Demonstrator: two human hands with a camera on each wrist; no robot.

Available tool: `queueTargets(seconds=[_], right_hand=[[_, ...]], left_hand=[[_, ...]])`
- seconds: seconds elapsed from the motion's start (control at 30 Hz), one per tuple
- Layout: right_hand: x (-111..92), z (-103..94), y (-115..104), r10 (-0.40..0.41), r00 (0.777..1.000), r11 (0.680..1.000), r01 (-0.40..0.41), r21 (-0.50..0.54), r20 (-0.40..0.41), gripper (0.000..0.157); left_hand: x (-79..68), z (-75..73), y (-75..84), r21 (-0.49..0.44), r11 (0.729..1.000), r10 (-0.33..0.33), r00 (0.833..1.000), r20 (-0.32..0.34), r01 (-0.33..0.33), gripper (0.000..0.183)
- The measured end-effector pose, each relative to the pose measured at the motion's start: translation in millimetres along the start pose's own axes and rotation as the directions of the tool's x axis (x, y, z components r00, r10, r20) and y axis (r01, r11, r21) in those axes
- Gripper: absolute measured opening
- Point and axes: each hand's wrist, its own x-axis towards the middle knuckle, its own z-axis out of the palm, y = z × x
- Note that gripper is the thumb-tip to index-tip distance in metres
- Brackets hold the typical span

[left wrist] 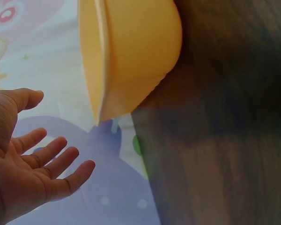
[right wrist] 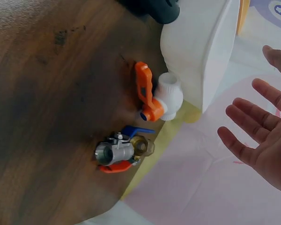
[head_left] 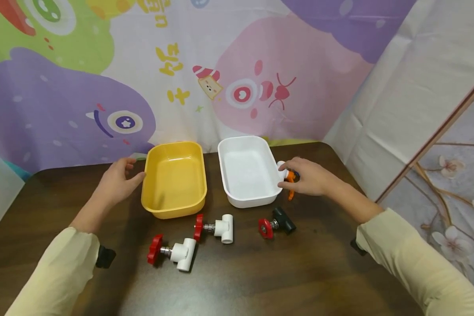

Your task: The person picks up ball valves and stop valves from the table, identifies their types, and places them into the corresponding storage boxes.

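White plastic orange-levered valve [right wrist: 167, 101] lay near the worktop's [head_left: 260, 272] far-right corner beside the right hand [head_left: 306, 176]; the left hand [head_left: 116, 182] flanked a yellow rectangular tray [head_left: 175, 212]; both grasped nothing.

yellow tray [head_left: 175, 177]: smooth glossy plastic | white tray [head_left: 246, 169]: smooth plastic, softer sheen | white tee valves [head_left: 183, 253]: plastic bodies, shiny metal stems, red plastic-looking handles | orange-handled valve [right wrist: 169, 97]: white plastic, ribbed end | silvery valve [right wrist: 116, 153]: metal | worktop [head_left: 241, 276]: dark wood-grain, faint gloss | backdrop [head_left: 237, 52]: creased printed cloth | sleeves [head_left: 61, 265]: matt cloth
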Motion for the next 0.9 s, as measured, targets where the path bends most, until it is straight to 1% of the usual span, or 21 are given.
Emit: queueTargets(seconds=[0.17, 0.37, 0.53, 0.73, 0.9], right_hand=[[-3, 4.1, -2, -0.015, 1.0, 1.0, 0.015, 0.011, 0.027, 0.047], [-10, 9.6, -3, -0.023, 0.999, 0.999, 0.022, 0.034, 0.036, 0.043], [-16, 14.4, -5, -0.023, 0.998, 0.996, 0.018, 0.082, 0.059, 0.041], [-23, 20.0, -8, -0.043, 0.996, 0.99, 0.032, 0.134, 0.079, 0.039], [-26, 26.4, -10, -0.055, 0.993, 0.987, 0.038, 0.154, 0.107, 0.037]], left_hand=[[-0.5, 6.9, -5.1, -0.036, 0.999, -0.012, 1.0, 0.018, 0.013, 0.062], [-1.5, 11.2, -4.6, -0.052, 0.998, -0.042, 0.998, 0.045, 0.044, 0.062], [-0.5, 14.0, -6.9, -0.058, 0.996, -0.063, 0.996, 0.067, 0.067, 0.064], [-0.8, 18.9, -9.5, -0.106, 0.99, -0.084, 0.992, 0.099, 0.095, 0.065], [-1.4, 22.1, -10.8, -0.135, 0.985, -0.096, 0.991, 0.096, 0.108, 0.065]])
